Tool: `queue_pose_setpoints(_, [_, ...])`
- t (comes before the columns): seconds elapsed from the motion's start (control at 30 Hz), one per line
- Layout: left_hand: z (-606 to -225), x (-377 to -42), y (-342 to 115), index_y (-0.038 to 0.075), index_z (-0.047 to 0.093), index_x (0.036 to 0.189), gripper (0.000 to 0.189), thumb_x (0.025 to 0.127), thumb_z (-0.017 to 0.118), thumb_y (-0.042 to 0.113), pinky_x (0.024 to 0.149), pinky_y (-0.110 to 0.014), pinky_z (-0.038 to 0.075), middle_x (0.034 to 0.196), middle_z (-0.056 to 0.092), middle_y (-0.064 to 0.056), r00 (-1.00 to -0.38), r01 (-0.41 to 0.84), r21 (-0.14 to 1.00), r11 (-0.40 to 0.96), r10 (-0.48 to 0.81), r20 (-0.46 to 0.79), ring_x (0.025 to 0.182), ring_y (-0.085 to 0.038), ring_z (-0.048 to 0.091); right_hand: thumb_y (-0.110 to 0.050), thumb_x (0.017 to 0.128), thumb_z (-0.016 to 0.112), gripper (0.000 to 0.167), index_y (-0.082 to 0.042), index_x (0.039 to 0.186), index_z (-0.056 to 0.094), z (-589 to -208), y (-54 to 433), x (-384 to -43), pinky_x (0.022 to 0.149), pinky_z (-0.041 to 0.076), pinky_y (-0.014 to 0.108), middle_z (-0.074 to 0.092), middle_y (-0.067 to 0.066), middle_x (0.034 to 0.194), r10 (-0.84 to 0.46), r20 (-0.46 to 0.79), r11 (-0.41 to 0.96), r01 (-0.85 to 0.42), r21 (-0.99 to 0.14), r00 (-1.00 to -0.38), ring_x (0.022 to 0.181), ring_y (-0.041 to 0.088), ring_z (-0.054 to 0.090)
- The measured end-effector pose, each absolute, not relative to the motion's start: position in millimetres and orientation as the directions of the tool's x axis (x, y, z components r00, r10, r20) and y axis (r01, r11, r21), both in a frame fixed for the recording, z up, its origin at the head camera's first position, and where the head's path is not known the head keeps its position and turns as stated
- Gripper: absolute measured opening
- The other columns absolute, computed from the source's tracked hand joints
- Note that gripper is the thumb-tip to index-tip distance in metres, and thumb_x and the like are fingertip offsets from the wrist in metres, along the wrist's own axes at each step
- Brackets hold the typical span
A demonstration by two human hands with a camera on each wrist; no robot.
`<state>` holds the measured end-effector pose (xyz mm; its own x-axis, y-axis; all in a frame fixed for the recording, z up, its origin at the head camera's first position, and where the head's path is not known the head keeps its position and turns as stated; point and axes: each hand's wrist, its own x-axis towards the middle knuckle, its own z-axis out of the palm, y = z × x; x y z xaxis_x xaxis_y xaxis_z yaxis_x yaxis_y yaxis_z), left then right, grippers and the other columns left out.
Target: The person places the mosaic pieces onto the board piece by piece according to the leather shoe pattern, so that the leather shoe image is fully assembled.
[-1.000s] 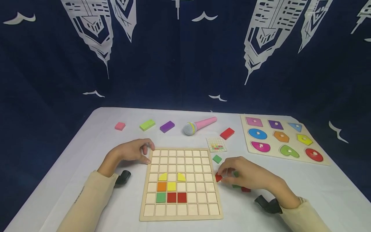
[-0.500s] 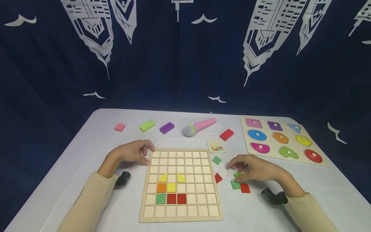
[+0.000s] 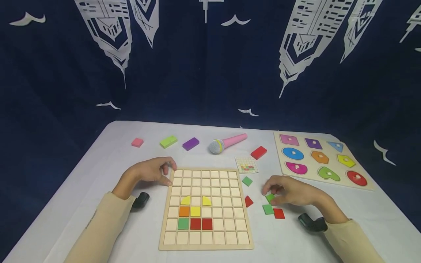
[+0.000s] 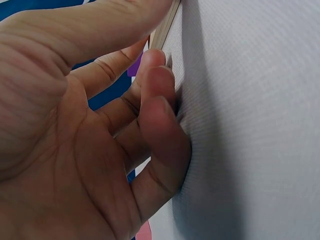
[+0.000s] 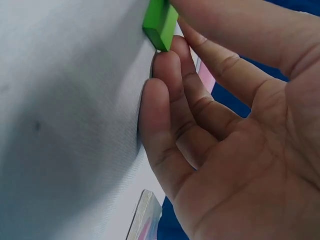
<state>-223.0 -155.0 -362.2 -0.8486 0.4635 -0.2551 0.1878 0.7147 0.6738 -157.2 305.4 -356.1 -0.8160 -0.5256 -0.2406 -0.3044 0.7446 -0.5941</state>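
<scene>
A square wooden grid board (image 3: 164,233) lies in the middle of the head view, with several coloured tiles in its cells, among them an orange tile (image 3: 184,211), a yellow tile (image 3: 195,211) and a dark green tile (image 3: 183,223). My left hand (image 3: 150,171) grips the board's far left corner, thumb at the side edge and index finger at the top. To the right of the board my right hand (image 3: 292,190) pinches a light green tile (image 5: 159,22) between thumb and index finger, close over the table. Its other fingers are slightly bent.
Loose beside the right hand are a green square (image 3: 268,209), a red square (image 3: 279,213), a red piece (image 3: 248,201) and another green tile (image 3: 247,181). Behind are a pattern card (image 3: 246,165), a toy microphone (image 3: 227,142), several coloured blocks and a shape puzzle (image 3: 277,146).
My right hand has let go of the red piece by the board's right edge and moved right to the light green tile. My left hand keeps its place on the corner.
</scene>
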Motion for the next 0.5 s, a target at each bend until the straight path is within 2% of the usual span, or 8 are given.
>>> queue_pose_setpoints(0.13, [-360.3,-222.4,-154.8,0.012,0.061,0.114,0.049,0.073,0.088,0.012,0.073,-0.033,0.039,0.092,0.053,-0.008,-0.850,0.185,0.676,0.713,0.462,-0.255,0.081,-0.021,0.047,-0.022,0.081,0.083,0.027,-0.020,0.104,0.068,-355.7,303.6,-158.4,0.076,0.048,0.023,0.061,-0.002,0.097,-0.523,-0.229,0.743,-0.306,-0.596,-0.821,0.090,0.018,0.053])
queue_pose_setpoints(0.37, [-362.0,-222.3,-155.6,0.012,0.061,0.115,0.049,0.073,0.087,0.011,0.072,-0.032,0.039,0.092,0.053,-0.008,-0.850,0.182,0.677,0.713,0.460,-0.256,0.080,-0.021,0.047,-0.022,0.076,0.086,0.037,-0.020,0.107,0.067,-355.1,301.8,-156.5,0.077,0.049,0.024,0.059,-0.003,0.099,-0.495,-0.257,0.771,-0.283,-0.571,-0.830,0.093,0.018,0.052])
queue_pose_setpoints(0.5, [-361.3,-222.0,-155.6,0.012,0.061,0.114,0.049,0.073,0.087,0.011,0.072,-0.032,0.039,0.092,0.053,-0.008,-0.850,0.182,0.678,0.712,0.461,-0.256,0.080,-0.021,0.047,-0.020,0.075,0.087,0.036,-0.019,0.105,0.067,-355.0,299.3,-156.5,0.074,0.048,0.024,0.059,-0.002,0.094,-0.476,-0.270,0.784,-0.264,-0.561,-0.837,0.091,0.019,0.052])
